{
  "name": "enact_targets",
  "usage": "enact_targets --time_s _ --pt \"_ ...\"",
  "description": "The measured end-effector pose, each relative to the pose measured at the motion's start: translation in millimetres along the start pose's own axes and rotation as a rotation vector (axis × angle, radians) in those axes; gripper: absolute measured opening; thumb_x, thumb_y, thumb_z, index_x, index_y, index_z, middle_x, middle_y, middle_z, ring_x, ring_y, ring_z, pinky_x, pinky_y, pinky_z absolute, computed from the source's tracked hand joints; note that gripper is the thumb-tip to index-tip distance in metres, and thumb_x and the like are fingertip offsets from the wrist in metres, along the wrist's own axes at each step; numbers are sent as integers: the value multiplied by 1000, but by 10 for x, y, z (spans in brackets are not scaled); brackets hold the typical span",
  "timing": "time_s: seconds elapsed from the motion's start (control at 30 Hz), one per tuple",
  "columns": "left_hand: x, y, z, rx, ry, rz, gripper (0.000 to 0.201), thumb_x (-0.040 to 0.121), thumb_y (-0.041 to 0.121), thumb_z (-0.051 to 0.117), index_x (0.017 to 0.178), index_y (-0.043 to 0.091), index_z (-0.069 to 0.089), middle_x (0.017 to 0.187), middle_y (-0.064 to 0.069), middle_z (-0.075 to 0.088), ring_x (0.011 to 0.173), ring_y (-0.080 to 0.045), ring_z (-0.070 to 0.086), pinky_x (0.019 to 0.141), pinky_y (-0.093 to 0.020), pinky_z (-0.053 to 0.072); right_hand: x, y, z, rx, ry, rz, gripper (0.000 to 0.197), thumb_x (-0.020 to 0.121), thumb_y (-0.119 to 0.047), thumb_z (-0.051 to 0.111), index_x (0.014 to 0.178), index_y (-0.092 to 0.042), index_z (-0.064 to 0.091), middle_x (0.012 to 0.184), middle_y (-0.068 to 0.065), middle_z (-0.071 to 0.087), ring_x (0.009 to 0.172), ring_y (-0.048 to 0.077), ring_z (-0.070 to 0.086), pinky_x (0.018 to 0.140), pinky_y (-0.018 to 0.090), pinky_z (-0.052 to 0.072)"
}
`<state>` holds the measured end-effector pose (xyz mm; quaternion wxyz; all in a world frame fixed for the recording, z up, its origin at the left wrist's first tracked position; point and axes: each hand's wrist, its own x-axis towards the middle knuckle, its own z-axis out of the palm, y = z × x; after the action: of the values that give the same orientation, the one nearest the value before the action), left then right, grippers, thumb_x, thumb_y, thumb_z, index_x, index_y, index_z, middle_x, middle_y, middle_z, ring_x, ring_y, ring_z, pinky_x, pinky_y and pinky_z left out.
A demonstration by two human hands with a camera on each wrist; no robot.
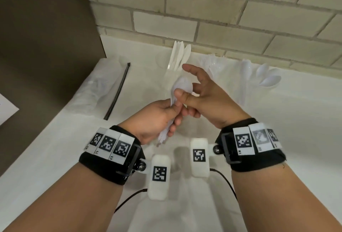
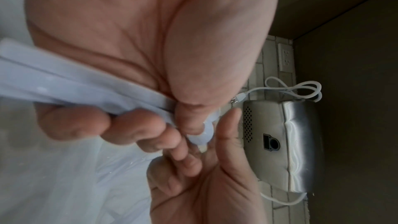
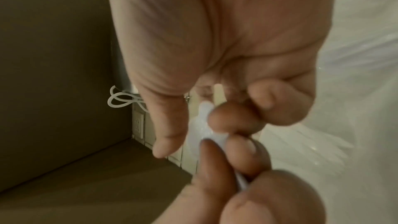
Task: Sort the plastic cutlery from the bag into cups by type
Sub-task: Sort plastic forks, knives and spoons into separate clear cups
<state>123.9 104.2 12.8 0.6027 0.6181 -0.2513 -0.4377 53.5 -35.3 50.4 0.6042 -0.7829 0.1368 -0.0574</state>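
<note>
My left hand grips a bunch of white plastic spoons by the handles, bowls up; the handle ends stick out below the palm. In the left wrist view the handles fan out under the palm. My right hand pinches the bowl of the top spoon between thumb and curled fingers, with the index finger raised. Three clear cups stand by the wall: one with knives, one with forks, one with spoons. The clear bag lies at the left.
A black zip tie lies beside the bag on the white counter. A brick wall runs behind the cups, a dark panel at the left. A metal appliance with a white cord shows in the left wrist view.
</note>
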Motion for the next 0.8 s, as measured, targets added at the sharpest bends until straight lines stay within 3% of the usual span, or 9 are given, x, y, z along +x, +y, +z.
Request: enact_targets --time_s 0.07,0.2,0.3,0.4,0.5,0.57,0.63,0.73,0.8 --pt "-25 2 41 14 -67 4 41 94 43 40 71 23 68 56 4 45 47 -11 33 50 -28 34 -47 18 32 -1 -28 -43 49 89 -28 66 128 -46 42 102 22 68 46 14 48 48 24 42" --pt "-69 3 101 64 -145 -24 49 82 55 43 79 8 57 56 -1 45 41 -12 36 44 -24 37 -102 21 29 42 -8 -21 9 98 -17 53 102 -19 60 86 11 70 39 12 42 41 19 33" --pt "-45 -6 170 158 -149 -48 49 83 54 42 78 8 57 59 -2 51 42 -15 48 46 -25 45 -128 66 1 15 29 11 13 99 -14 50 90 -17 59 82 13 67 38 5 46 39 17 33" --pt "5 -36 233 227 -125 -57 35 94 40 43 92 9 59 72 -2 59 58 -15 63 61 -33 55 -186 93 -133 -3 130 9 17 99 -12 48 86 -19 58 79 12 66 41 9 44 41 18 31" --pt "21 -86 186 325 -55 -46 22 96 36 47 102 18 58 95 2 66 88 -14 69 83 -37 54 -232 20 -514 -5 373 -64 20 98 -10 49 82 -21 57 74 8 65 42 7 46 41 20 31" --pt "22 -87 119 459 25 -5 15 95 33 52 104 24 60 102 8 65 98 -9 65 86 -29 51 -237 -60 -873 -142 622 -174 19 96 -10 50 82 -22 55 71 -1 64 47 4 50 45 21 38" --pt "54 -75 -5 601 175 36 11 92 32 57 101 27 62 102 13 63 97 -4 60 78 -20 45 -214 -128 -1199 -347 848 -290 14 94 -10 47 90 -19 56 71 -8 61 60 6 55 59 20 43" --pt "144 -83 -355 849 463 78 23 86 43 60 103 28 62 114 3 60 102 -16 58 84 -27 42 -114 -133 -1515 -540 1026 -369 18 93 -10 42 101 -7 58 81 -2 60 73 13 53 63 8 37" --pt "188 -84 -602 1019 667 32 33 84 49 56 110 31 61 128 -6 52 117 -27 50 98 -38 39 0 -47 -1612 -620 1047 -338 21 93 -10 39 101 -7 58 89 9 62 77 18 52 64 15 37"
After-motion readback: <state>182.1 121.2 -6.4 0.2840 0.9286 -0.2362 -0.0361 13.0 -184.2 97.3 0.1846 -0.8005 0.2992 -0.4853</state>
